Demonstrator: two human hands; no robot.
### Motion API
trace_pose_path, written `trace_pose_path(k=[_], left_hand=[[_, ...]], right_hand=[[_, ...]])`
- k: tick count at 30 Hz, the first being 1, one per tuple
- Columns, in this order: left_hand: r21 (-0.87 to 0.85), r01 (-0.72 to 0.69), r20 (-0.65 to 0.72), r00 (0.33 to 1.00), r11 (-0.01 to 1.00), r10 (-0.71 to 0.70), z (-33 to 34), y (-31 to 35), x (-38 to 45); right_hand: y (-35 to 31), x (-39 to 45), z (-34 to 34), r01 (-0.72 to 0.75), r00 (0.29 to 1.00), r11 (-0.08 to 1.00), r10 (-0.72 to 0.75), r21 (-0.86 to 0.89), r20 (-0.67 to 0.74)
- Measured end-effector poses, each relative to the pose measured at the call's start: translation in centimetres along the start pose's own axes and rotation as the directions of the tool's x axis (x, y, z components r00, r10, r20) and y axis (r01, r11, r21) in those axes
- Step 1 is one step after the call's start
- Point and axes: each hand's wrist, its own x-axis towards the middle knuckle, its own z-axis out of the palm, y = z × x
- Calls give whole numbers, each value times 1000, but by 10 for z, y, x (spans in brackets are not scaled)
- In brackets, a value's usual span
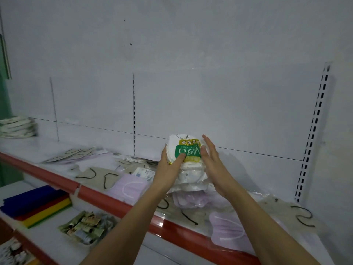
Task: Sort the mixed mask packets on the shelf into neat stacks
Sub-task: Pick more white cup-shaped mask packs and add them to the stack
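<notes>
left of the held bundle, a finished stack of packets (17, 127) sits far along the shelf (114, 202), then loose lilac mask packets (129, 186). the left hand (169, 167) grips the white packet bundle (186, 150), thumb on its green label; the right hand (213, 159) lies flat and straight-fingered against its side. slick plastic could let the bundle fan out and slide onto the mixed pile beneath.

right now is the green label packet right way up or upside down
Upside down: the lettering on the green label packet reads inverted. The left hand holds it up; the right hand rests flat against it.
</notes>
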Motion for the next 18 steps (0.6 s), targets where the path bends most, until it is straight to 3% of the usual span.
trace_pose_path(k=[8,18], left_hand=[[24,-73,-30,997,997,74,-71,15,12],[320,-89,-217,962,943,164,-279,10,12]], right_hand=[[-19,20,70,97,995,995,-97,12,-24],[-24,59,275,182,979,983,-183,18,94]])
